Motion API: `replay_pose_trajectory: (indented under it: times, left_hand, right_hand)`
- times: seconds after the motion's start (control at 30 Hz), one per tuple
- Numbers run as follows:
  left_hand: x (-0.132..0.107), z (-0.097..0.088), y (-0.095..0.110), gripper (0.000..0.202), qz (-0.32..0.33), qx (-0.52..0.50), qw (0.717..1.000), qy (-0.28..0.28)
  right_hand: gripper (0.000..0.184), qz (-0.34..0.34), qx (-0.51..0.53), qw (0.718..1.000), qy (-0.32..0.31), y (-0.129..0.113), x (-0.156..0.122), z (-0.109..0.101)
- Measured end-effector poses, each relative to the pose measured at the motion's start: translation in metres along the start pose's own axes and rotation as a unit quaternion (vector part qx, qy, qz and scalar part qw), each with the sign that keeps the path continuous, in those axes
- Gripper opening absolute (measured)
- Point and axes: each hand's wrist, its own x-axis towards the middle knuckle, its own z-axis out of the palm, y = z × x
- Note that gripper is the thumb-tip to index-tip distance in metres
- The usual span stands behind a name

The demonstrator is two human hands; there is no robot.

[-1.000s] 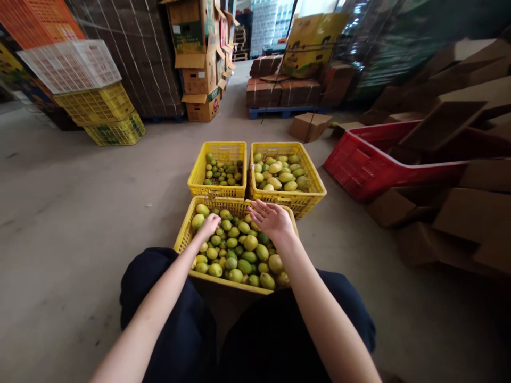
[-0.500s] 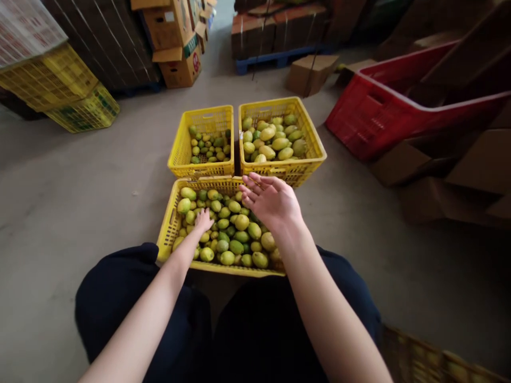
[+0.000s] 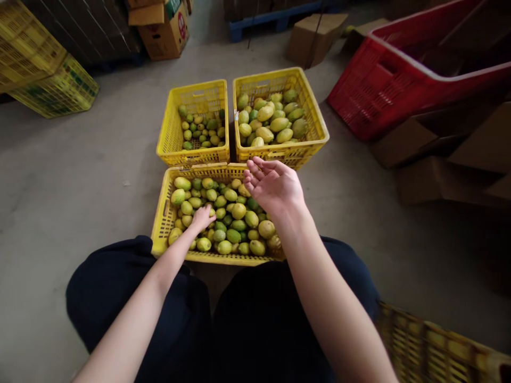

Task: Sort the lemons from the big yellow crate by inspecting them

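My left hand (image 3: 203, 217) is down among the lemons in the front yellow crate (image 3: 159, 223), its fingers and thumb closed round a small yellow lemon (image 3: 212, 212). Part of that lemon is hidden by the hand. Above the crate's right half, my right hand (image 3: 275, 187) is held palm up, fingers loosely curled and apart, with nothing in it. Yellow and green lemons (image 3: 233, 235) of mixed sizes fill the crate around the left hand.
Behind stand a left yellow crate (image 3: 170, 127) with smaller lemons and a right yellow crate (image 3: 317, 119) with larger ones. A red crate (image 3: 359, 90) and cardboard boxes (image 3: 439, 181) lie to the right. Stacked yellow crates (image 3: 59, 90) stand far left; another crate (image 3: 439, 340) is at lower right.
My view has tipped down, so the crates sit higher in the picture. My left hand has closed its fingers on a lemon. My right hand stays raised and empty.
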Motion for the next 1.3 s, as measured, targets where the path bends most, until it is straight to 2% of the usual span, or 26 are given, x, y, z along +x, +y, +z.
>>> replay_pose_trajectory:
  times: [0.1,0.17,0.23,0.3,0.37,0.43,0.53,0.6,0.67,0.8,0.87,0.93,1.0,1.07,1.1,1.13,1.17,1.2,1.27,1.3]
  left_hand:
    - [-0.011,-0.004,0.009,0.033,-0.015,-0.032,0.999,-0.021]
    - [-0.016,-0.009,0.027,0.025,-0.062,-0.092,0.993,-0.043]
    - [-0.020,-0.017,0.054,0.015,-0.133,-0.149,0.976,-0.086]
    - [-0.027,-0.031,0.088,0.009,-0.164,-0.146,0.964,-0.149]
    - [-0.039,-0.051,0.127,0.013,-0.155,-0.157,0.960,-0.171]
    - [-0.061,-0.076,0.162,0.015,-0.102,-0.238,0.941,-0.220]
    - [-0.103,-0.106,0.196,0.032,-0.015,-0.383,0.899,-0.212]
    - [-0.126,-0.117,0.198,0.036,0.005,-0.470,0.863,-0.187]
    - [-0.138,-0.118,0.188,0.030,0.002,-0.545,0.821,-0.169]
    - [-0.132,-0.108,0.158,0.017,-0.026,-0.679,0.722,-0.133]
    - [-0.124,-0.105,0.152,0.014,-0.036,-0.718,0.686,-0.114]
    - [-0.118,-0.104,0.154,0.014,-0.036,-0.729,0.675,-0.112]
    - [-0.114,-0.105,0.161,0.015,-0.030,-0.719,0.686,-0.107]
    - [-0.111,-0.107,0.168,0.018,-0.013,-0.698,0.713,-0.073]
    - [-0.110,-0.108,0.171,0.020,0.002,-0.685,0.727,-0.048]
    - [-0.108,-0.110,0.174,0.022,0.018,-0.673,0.739,-0.022]
    - [-0.107,-0.111,0.176,0.023,0.036,-0.665,0.746,-0.001]
    - [-0.105,-0.113,0.177,0.024,0.052,-0.660,0.750,0.012]
    - [-0.103,-0.117,0.178,0.025,0.070,-0.660,0.748,0.020]
    - [-0.102,-0.119,0.178,0.024,0.072,-0.663,0.745,0.016]
  right_hand:
    - [0.017,-0.005,0.009,1.000,0.002,0.000,-0.001,-0.005]
    - [0.015,-0.009,0.005,1.000,0.003,0.001,-0.003,-0.008]
    - [0.014,-0.012,-0.004,1.000,0.003,0.002,-0.005,-0.012]
    - [0.015,-0.014,-0.012,1.000,0.006,0.003,-0.008,-0.015]
    - [0.015,-0.013,-0.019,1.000,0.006,0.004,-0.012,-0.018]
    - [0.015,-0.012,-0.024,1.000,0.005,0.005,-0.015,-0.020]
    - [0.015,-0.012,-0.026,0.999,0.023,0.007,-0.017,-0.023]
    - [0.014,-0.016,-0.031,0.999,0.038,0.010,-0.016,-0.026]
    - [0.012,-0.019,-0.042,0.998,0.048,0.015,-0.013,-0.030]
    - [0.012,-0.011,-0.078,0.993,0.089,0.025,-0.005,-0.038]
    - [0.013,-0.003,-0.101,0.990,0.099,0.030,0.000,-0.041]
    - [0.011,0.002,-0.144,0.985,0.098,0.037,0.007,-0.044]
    - [0.009,-0.020,-0.242,0.965,0.098,0.044,0.014,-0.046]
    - [0.012,-0.076,-0.388,0.913,0.096,0.051,0.023,-0.046]
    - [0.012,-0.109,-0.461,0.876,0.090,0.056,0.027,-0.047]
    - [0.011,-0.142,-0.540,0.826,0.081,0.060,0.032,-0.048]
    - [0.010,-0.167,-0.624,0.760,0.071,0.065,0.037,-0.049]
    - [0.012,-0.176,-0.711,0.678,0.061,0.071,0.042,-0.052]
    - [0.022,-0.152,-0.867,0.473,0.042,0.083,0.053,-0.063]
    - [0.029,-0.117,-0.913,0.390,0.033,0.089,0.059,-0.070]
